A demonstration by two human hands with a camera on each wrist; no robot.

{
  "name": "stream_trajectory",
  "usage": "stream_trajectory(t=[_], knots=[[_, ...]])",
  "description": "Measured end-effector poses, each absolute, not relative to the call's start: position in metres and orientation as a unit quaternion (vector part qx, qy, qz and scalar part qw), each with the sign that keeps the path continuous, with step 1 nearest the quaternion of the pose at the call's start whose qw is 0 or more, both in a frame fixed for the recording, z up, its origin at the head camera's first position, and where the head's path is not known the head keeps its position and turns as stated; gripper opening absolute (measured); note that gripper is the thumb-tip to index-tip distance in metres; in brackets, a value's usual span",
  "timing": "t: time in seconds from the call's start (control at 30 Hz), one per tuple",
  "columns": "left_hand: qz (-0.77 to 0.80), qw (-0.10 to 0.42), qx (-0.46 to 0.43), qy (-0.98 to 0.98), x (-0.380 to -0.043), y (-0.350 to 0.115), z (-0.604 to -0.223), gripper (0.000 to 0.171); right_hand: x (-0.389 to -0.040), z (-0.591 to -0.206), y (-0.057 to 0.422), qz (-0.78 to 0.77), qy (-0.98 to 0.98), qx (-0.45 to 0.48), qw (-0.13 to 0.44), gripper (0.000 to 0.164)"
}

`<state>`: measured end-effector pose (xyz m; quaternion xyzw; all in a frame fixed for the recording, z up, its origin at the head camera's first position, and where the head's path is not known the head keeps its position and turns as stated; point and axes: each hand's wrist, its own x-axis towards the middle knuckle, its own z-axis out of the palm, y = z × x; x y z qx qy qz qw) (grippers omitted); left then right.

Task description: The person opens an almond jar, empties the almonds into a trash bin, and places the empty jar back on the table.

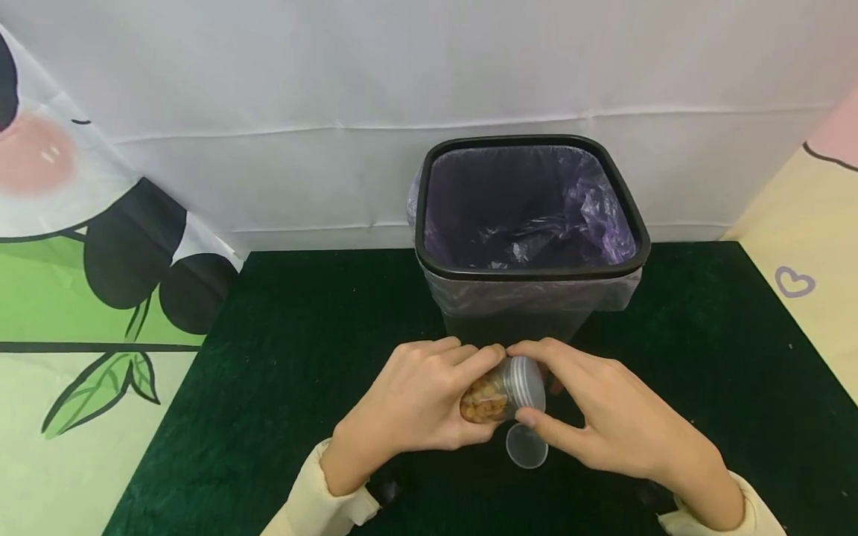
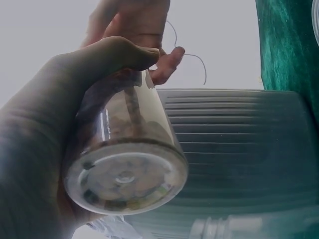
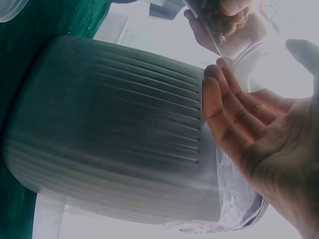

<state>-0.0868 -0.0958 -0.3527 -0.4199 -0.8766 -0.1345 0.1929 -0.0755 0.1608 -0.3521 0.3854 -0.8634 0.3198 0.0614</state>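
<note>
Jar point(image 1: 484, 402) of brownish bits, tipped sideways just in front of the bin point(image 1: 532, 275), left hand point(image 1: 425, 394) wrapped round its clear body. Right hand point(image 1: 603, 413) has fingers and thumb curved on opposite sides of the ridged lid point(image 1: 531, 383), which is on the jar btw. Small clear round piece point(image 1: 526, 448) shows just below that, over dark green cloth point(image 1: 322, 320). Bin's got a purplish see-through bag point(image 1: 599, 216), white sheet point(image 1: 302, 89) behind
</note>
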Motion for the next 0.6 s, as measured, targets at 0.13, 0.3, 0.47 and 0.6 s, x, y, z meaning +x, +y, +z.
stream_trajectory(t=[0.13,0.3,0.47,0.6], knots=[[-0.131,0.192,-0.418,-0.878,-0.0873,-0.0957,-0.3530,0.063,-0.0757,-0.3499,0.1611,0.318,-0.854,0.407,0.071,0.062],[-0.130,0.197,-0.416,-0.878,-0.0891,-0.0971,-0.3518,0.064,-0.0761,-0.3478,0.1616,0.313,-0.848,0.424,0.061,0.065],[-0.134,0.206,-0.416,-0.876,-0.0894,-0.0978,-0.3531,0.064,-0.0753,-0.3495,0.1618,0.310,-0.840,0.440,0.060,0.057],[-0.133,0.213,-0.415,-0.875,-0.0892,-0.0977,-0.3555,0.063,-0.0742,-0.3520,0.1617,0.305,-0.831,0.458,0.077,0.052]])
